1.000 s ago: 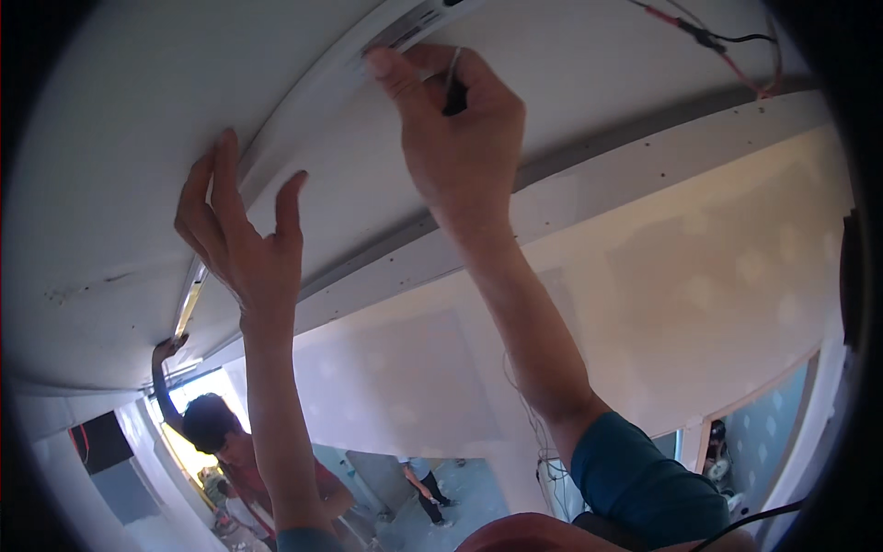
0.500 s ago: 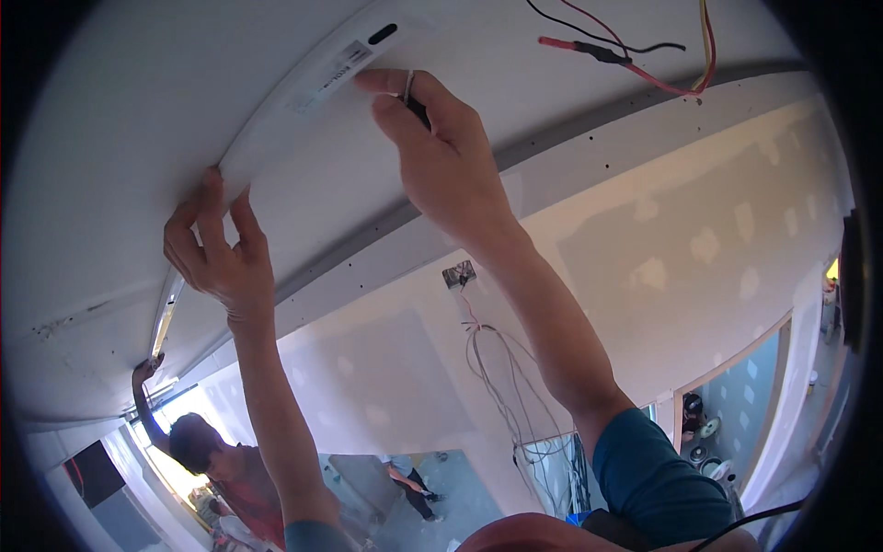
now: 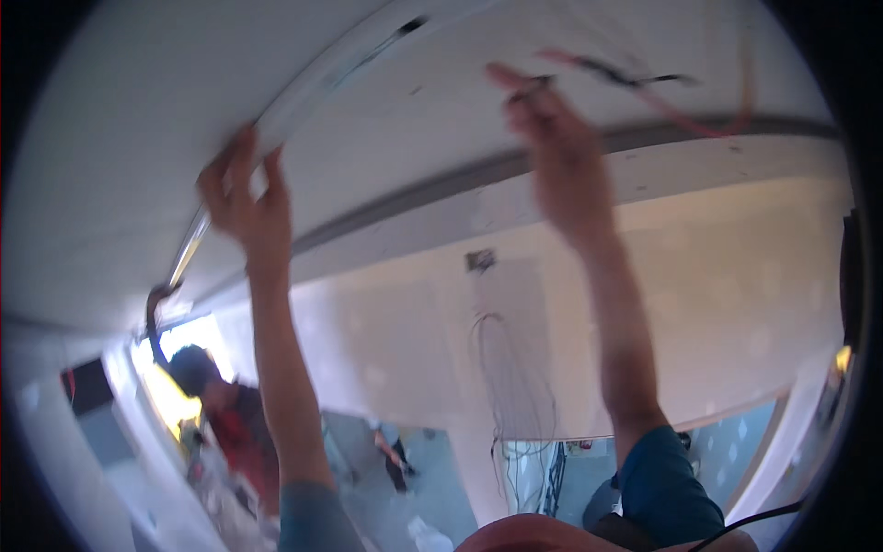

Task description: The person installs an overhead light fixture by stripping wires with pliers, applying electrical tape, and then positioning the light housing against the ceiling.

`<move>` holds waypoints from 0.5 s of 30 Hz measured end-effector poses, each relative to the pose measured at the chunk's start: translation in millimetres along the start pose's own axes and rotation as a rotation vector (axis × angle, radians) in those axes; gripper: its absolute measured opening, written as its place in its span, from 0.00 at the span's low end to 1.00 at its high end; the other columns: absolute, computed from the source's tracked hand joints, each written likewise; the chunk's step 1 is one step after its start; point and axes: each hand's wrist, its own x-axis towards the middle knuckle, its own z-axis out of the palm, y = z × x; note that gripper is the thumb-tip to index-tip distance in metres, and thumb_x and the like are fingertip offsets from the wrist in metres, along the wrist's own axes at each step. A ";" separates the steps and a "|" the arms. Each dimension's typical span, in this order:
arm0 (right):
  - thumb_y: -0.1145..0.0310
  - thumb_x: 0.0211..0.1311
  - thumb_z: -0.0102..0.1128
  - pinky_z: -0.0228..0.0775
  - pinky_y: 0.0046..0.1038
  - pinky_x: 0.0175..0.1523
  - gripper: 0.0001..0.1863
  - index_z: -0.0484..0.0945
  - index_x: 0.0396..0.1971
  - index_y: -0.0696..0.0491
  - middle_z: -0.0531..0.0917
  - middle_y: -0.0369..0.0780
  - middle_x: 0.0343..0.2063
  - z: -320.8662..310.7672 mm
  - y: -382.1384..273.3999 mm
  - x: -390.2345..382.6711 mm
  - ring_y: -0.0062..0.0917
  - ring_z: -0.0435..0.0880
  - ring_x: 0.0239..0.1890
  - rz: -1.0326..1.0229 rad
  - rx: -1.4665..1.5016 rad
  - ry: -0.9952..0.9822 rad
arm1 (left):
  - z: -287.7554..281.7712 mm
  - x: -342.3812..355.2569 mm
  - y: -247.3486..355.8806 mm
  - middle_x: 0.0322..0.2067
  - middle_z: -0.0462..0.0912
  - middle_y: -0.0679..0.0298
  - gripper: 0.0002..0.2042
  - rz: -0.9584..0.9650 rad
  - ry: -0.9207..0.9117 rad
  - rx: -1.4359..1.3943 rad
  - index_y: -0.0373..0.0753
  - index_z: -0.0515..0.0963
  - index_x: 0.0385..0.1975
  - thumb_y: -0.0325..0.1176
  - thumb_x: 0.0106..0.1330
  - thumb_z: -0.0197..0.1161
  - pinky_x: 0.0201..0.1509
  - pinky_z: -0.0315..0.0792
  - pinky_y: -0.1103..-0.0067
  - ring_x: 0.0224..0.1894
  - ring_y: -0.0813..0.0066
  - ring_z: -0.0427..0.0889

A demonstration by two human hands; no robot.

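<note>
Overhead, a long white strip light fixture [image 3: 345, 69] runs along the ceiling, with a dark oval slot near its upper end. My left hand [image 3: 244, 198] reaches up and grips the fixture between its fingertips, partway along its length. My right hand [image 3: 566, 156] is apart from the fixture, close to the ceiling wires [image 3: 676, 109], and smeared by motion. Its index finger points up-left, while the other fingers are curled round a small dark thing [image 3: 533, 89] I cannot make out. The wires are red, black and yellowish, and hang from the ceiling.
A co-worker [image 3: 235, 414] at the left raises a hand [image 3: 164, 294] to the fixture's far end. A wall box [image 3: 480, 260] sits above looped grey cables [image 3: 487, 368] on the plastered wall [image 3: 736, 267]. Another person [image 3: 391, 457] stands farther off, below.
My right hand has moved right, away from the fixture and toward the hanging wires. My left hand stays on the fixture. The whole view has shifted slightly.
</note>
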 end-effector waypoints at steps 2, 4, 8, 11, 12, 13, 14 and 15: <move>0.65 0.78 0.56 0.64 0.17 0.58 0.21 0.77 0.65 0.54 0.79 0.28 0.39 -10.9 4.6 -7.5 0.12 0.72 0.43 -0.007 -0.016 -0.056 | -5.1 -6.7 7.4 0.41 0.80 0.64 0.20 -0.033 -0.102 0.058 0.50 0.84 0.51 0.40 0.59 0.78 0.39 0.79 0.72 0.42 0.65 0.82; 0.71 0.75 0.60 0.74 0.20 0.56 0.11 0.83 0.51 0.56 0.89 0.34 0.48 -7.0 2.9 -15.4 0.14 0.83 0.44 0.055 -0.003 -0.009 | -12.6 7.5 12.8 0.42 0.81 0.64 0.22 0.011 -0.233 0.114 0.49 0.82 0.53 0.42 0.59 0.77 0.41 0.79 0.71 0.43 0.66 0.82; 0.69 0.73 0.63 0.70 0.23 0.61 0.18 0.80 0.59 0.57 0.86 0.35 0.48 22.2 37.3 -55.3 0.16 0.80 0.49 0.179 0.269 -0.043 | -33.4 48.6 -12.2 0.36 0.82 0.60 0.21 0.374 -0.456 0.156 0.38 0.77 0.39 0.53 0.67 0.68 0.33 0.78 0.73 0.32 0.68 0.82; 0.72 0.71 0.65 0.74 0.23 0.59 0.12 0.83 0.51 0.57 0.88 0.37 0.48 81.9 66.1 -101.6 0.18 0.84 0.48 0.321 0.479 -0.016 | -42.1 68.8 -25.3 0.32 0.81 0.61 0.25 0.557 -0.610 0.243 0.40 0.76 0.39 0.58 0.62 0.70 0.30 0.76 0.72 0.27 0.67 0.81; 0.73 0.72 0.64 0.75 0.21 0.58 0.10 0.84 0.49 0.57 0.89 0.36 0.46 109.4 71.9 -116.8 0.17 0.85 0.48 0.329 0.580 -0.022 | -46.2 82.3 -28.7 0.30 0.80 0.62 0.26 0.690 -0.690 0.328 0.41 0.76 0.39 0.59 0.60 0.71 0.28 0.75 0.73 0.25 0.67 0.81; 0.74 0.69 0.67 0.76 0.22 0.59 0.10 0.84 0.48 0.57 0.89 0.38 0.45 128.7 80.8 -129.5 0.19 0.86 0.49 0.348 0.664 -0.016 | -43.9 91.3 -30.2 0.24 0.77 0.64 0.29 0.772 -0.659 0.301 0.42 0.75 0.39 0.62 0.56 0.73 0.24 0.72 0.75 0.21 0.69 0.78; 0.74 0.69 0.67 0.76 0.21 0.57 0.10 0.84 0.47 0.58 0.89 0.37 0.44 151.6 86.7 -141.5 0.18 0.85 0.47 0.387 0.729 0.009 | -42.4 96.6 -32.3 0.24 0.77 0.64 0.29 0.797 -0.688 0.303 0.42 0.75 0.39 0.62 0.56 0.73 0.24 0.72 0.75 0.21 0.69 0.78; 0.74 0.69 0.67 0.76 0.21 0.55 0.09 0.84 0.47 0.58 0.89 0.37 0.43 178.7 92.2 -155.2 0.17 0.85 0.46 0.437 0.782 0.021 | -43.6 98.5 -37.8 0.22 0.76 0.65 0.29 0.811 -0.692 0.303 0.42 0.76 0.38 0.63 0.54 0.74 0.24 0.71 0.75 0.19 0.71 0.76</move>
